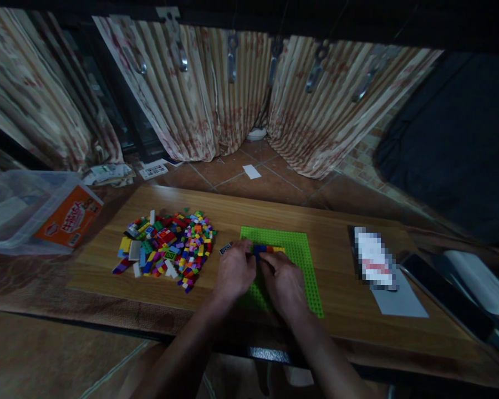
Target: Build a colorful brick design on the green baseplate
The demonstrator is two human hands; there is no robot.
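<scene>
A bright green studded baseplate [298, 241] lies on the wooden board, partly covered by my hands. Near its upper middle runs a short row of toy bricks, with a blue brick [259, 249] at the left and a yellow brick [276, 249] farther right. My left hand [236, 270] is closed over the plate's left side, fingertips beside the blue end of the row. From below, my right hand [286, 277] reaches the row with curled fingers touching it. What either hand pinches is hidden. A dark brick with pale markings [225, 248] lies just left of my left hand.
A heap of mixed toy bricks [166, 244] spreads over the left of the wooden board [336, 299]. Beyond it stands a clear plastic bin [29, 183] with an orange label. To the right are a white paper [399, 299], a blurred-out packet and a dark phone-like slab [444, 291].
</scene>
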